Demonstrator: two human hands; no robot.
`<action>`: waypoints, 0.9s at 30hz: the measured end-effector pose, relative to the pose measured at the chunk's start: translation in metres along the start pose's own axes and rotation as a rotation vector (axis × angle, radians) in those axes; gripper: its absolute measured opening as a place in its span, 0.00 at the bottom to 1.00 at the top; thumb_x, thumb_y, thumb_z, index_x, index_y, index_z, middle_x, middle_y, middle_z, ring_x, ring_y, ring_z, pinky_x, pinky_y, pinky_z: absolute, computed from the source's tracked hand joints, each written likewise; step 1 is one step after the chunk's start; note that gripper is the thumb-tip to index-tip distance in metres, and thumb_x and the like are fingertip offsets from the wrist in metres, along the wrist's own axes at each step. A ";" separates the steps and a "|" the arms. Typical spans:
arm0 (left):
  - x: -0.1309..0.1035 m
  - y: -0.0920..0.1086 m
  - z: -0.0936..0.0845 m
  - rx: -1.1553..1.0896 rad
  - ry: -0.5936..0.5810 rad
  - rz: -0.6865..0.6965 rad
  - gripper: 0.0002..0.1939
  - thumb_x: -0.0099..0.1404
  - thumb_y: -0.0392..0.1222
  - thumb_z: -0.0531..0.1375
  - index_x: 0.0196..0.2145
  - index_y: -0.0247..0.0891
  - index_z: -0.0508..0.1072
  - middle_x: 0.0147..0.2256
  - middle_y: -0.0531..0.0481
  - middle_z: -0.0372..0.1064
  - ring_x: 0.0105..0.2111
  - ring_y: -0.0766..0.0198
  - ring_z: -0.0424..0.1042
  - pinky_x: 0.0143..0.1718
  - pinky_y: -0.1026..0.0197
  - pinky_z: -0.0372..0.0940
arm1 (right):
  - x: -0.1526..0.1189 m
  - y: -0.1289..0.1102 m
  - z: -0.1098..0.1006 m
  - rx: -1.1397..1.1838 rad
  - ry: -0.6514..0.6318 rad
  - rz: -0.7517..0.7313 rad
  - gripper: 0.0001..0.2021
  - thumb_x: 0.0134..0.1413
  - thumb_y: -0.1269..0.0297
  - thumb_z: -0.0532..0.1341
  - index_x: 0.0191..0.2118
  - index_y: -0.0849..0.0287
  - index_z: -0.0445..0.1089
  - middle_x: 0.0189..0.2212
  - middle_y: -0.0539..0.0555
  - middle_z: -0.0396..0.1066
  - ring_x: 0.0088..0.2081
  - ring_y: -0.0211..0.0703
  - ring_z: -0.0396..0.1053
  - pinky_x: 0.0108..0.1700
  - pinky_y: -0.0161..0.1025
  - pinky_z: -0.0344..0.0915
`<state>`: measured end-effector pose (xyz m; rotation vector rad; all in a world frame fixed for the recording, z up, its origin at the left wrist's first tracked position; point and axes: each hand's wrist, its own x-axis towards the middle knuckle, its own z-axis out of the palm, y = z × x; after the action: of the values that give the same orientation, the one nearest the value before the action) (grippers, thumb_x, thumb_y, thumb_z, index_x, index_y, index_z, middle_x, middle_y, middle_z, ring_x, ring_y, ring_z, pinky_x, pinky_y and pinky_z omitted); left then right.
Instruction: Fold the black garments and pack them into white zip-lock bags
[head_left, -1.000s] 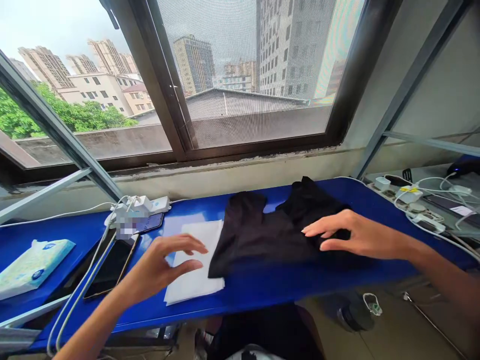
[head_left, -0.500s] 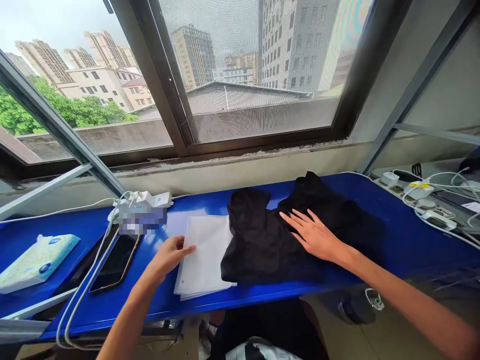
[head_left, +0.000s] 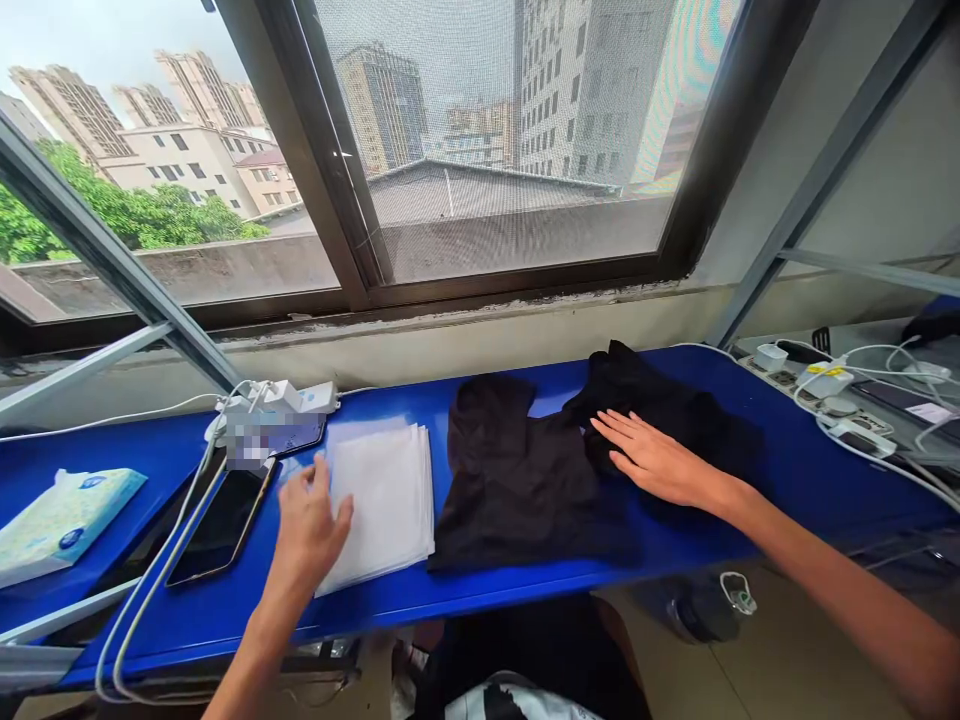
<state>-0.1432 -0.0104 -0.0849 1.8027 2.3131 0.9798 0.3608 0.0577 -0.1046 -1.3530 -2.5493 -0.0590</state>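
With fingers unclosed and hands well apart, the right hand [head_left: 656,462] lies palm-down on black clothing [head_left: 525,490], the left hand [head_left: 304,515] beside stacked white sheets [head_left: 386,500].

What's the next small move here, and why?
I'd probably sweep the right hand gently outward over the black cloth: it is palm-down there with fingers extended, and the cloth looks creased and bunched at its far side. The left hand is apart from it, open at the white sheets.
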 end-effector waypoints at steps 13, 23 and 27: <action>-0.094 0.144 0.124 0.236 -0.299 0.438 0.32 0.73 0.44 0.54 0.69 0.24 0.62 0.70 0.20 0.48 0.72 0.28 0.38 0.67 0.22 0.50 | 0.018 -0.090 0.035 0.128 0.015 -0.136 0.30 0.70 0.51 0.57 0.73 0.48 0.58 0.74 0.60 0.49 0.75 0.68 0.42 0.70 0.74 0.49; 0.011 0.152 0.057 0.143 -0.451 0.371 0.26 0.70 0.50 0.60 0.61 0.37 0.72 0.63 0.33 0.68 0.68 0.40 0.60 0.67 0.42 0.58 | 0.062 -0.059 -0.007 0.193 -0.010 -0.003 0.27 0.71 0.53 0.55 0.70 0.55 0.63 0.70 0.63 0.60 0.70 0.59 0.59 0.71 0.59 0.58; 0.117 0.159 0.078 0.092 -0.518 0.224 0.32 0.54 0.42 0.74 0.56 0.34 0.74 0.56 0.33 0.74 0.59 0.41 0.72 0.58 0.51 0.66 | 0.142 -0.041 -0.014 0.227 -0.240 0.101 0.36 0.62 0.58 0.66 0.72 0.60 0.56 0.69 0.66 0.60 0.69 0.60 0.60 0.69 0.53 0.61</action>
<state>-0.0126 0.1471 -0.0285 2.0761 1.8954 0.3553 0.2545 0.1473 -0.0537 -1.4714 -2.5724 0.4223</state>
